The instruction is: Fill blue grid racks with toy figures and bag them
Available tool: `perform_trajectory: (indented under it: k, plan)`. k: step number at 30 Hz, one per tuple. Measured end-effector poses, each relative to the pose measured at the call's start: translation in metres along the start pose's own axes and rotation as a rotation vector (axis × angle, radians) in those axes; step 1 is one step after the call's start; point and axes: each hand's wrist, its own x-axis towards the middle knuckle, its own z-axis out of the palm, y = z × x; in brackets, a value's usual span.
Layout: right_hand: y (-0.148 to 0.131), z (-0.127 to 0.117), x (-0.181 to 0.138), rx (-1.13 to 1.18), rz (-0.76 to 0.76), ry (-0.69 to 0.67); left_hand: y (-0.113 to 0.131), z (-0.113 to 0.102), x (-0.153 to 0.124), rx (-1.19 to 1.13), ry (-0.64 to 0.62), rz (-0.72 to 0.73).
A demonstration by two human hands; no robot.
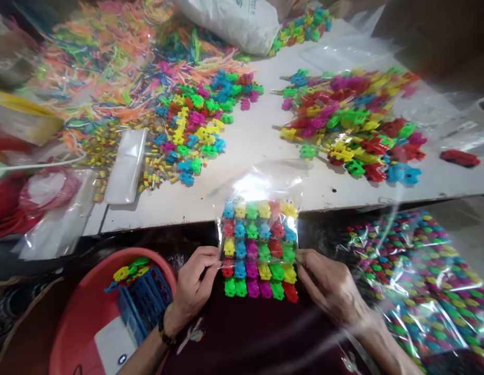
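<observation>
In front of my body, rows of small coloured plastic animal-shaped toys (258, 288) lie side by side in green, blue, magenta, yellow and red. A clear plastic bag (255, 183) surrounds the upper rows, and the bottom rows stick out below its edge. My left hand (198, 276) pinches the bag's left edge beside the toys. On the other side, my right hand (325, 276) grips the right edge between thumb and fingers. Whatever supports the toys from beneath is hidden. The bag's far end rests near the front edge of the white table (251, 140).
Loose toys (198, 117) and bright strands (104, 57) cover the table's left; a stack of clear bags (126, 166) lies there. More toys (355, 120) are heaped right. A red basin (75, 317) holds a blue basket (144, 302). Packed bags (429, 281) lie lower right.
</observation>
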Motion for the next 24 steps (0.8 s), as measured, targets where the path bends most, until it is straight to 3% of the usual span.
perform_trajectory:
  k: [6, 10, 17, 24]
  plan:
    - [-0.009, -0.005, -0.004, -0.072, -0.064, -0.021, 0.011, -0.007, -0.006, -0.003, -0.101, 0.034]
    - [-0.009, -0.001, -0.006, -0.045, 0.002, 0.011, 0.011, -0.006, -0.006, 0.016, -0.095, 0.043]
    - [-0.001, 0.012, -0.002, 0.056, 0.073, 0.266, 0.005, -0.003, -0.006, 0.005, -0.053, 0.02]
    - [-0.008, 0.0, -0.019, 0.085, -0.009, 0.122, 0.011, -0.013, -0.011, -0.065, -0.196, -0.007]
